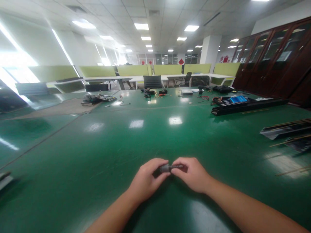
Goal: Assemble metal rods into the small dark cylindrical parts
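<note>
Evidently, from where I stood, the far left of the green table [136, 142] carried a loose pile of parts [97, 98], well apart from the work. Nearer the middle, the left hand [142, 183] had its thumb and fingers clamped around a short grey cylinder [164, 168]. The cylinder lay between the two hands, low over the table; contact with the surface could not be confirmed. Its smooth wall looked like metal: probably stiff, fairly dense for its size and slightly slippery, not fragile. The sound grip was across the wall, thumb opposing fingers.

To its right, in line with it, extended a thin dark rod [177, 166] with an uneven, ridged-looking profile. It appeared rigid; the ridges would likely aid grip but might feel rough. The right hand [195, 176] pinched it with thumb and fingertips closed, the correct hold being along the shaft. Whether rod and cylinder were joined could not be determined. Farther right sat a long black channel [218, 111], apart from both hands.
</note>
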Demonstrator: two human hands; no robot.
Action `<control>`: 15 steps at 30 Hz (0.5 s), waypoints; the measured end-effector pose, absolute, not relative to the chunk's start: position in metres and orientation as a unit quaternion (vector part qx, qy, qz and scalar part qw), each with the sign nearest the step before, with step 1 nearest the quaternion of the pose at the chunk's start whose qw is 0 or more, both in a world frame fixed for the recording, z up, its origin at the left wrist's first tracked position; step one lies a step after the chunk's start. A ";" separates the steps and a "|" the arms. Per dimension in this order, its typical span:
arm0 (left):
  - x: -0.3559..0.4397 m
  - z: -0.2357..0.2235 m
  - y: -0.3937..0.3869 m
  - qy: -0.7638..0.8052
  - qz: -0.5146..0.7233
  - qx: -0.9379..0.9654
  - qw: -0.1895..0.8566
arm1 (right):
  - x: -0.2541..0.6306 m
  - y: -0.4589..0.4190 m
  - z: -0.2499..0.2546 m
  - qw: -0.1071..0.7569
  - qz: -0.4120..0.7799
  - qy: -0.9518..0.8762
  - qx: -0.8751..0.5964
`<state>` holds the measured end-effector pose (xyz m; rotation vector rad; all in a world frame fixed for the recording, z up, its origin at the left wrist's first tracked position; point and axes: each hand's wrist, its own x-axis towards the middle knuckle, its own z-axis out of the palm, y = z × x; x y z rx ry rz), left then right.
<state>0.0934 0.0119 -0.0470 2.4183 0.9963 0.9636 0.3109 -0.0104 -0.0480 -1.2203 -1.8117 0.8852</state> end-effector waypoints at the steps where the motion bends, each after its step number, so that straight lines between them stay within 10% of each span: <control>1: 0.093 -0.047 0.012 0.351 0.340 0.855 0.174 | 0.311 -0.010 -0.048 0.383 0.344 -0.711 -0.479; 15: 0.094 -0.043 0.011 0.344 0.344 0.855 0.177 | 0.310 -0.010 -0.048 0.387 0.336 -0.715 -0.476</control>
